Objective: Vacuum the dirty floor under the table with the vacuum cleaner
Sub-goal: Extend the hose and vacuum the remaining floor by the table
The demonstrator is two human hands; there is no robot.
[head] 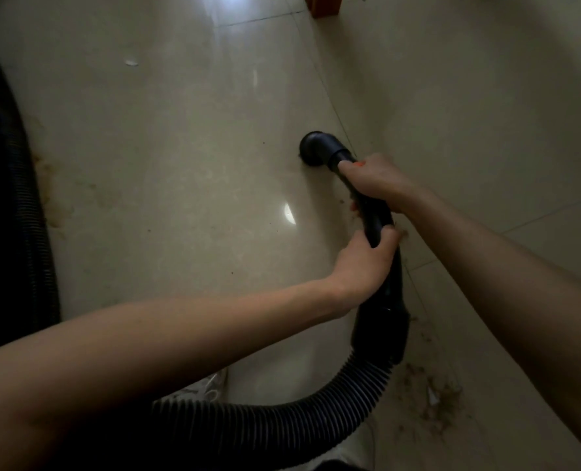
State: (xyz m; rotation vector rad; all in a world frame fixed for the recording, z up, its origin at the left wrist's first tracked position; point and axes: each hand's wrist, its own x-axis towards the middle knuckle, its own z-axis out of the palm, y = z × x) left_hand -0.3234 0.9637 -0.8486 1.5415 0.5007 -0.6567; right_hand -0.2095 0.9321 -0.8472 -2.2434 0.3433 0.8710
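A black vacuum wand (379, 226) runs from the lower middle up to a round black nozzle (312, 149) that sits on the pale tiled floor (180, 147). My right hand (374, 183) grips the wand just behind the nozzle. My left hand (363, 266) grips it lower down, above the handle. A ribbed black hose (282, 419) curves from the handle down and to the left. Brown dirt and crumbs (435, 399) lie scattered on the tiles at the lower right, under my right forearm.
A wooden table leg (324, 5) stands at the top edge. A dark ribbed hose or body (20, 215) runs along the left side, with brown stains (51, 198) on the tiles beside it. A small white scrap (131, 63) lies at the upper left.
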